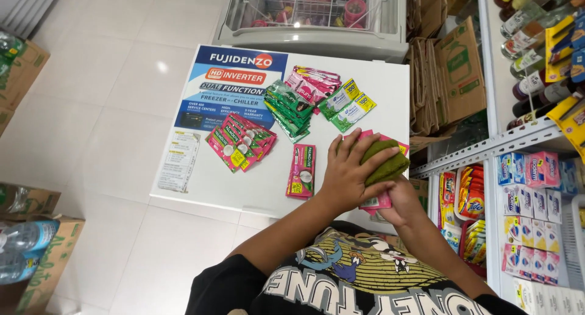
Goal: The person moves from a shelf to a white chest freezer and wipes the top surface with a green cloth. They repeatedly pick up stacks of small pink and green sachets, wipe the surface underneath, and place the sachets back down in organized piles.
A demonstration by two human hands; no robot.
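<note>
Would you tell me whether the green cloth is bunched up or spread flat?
Bunched up: the green cloth sits as a thick wad under the left hand, over pink sachets.
</note>
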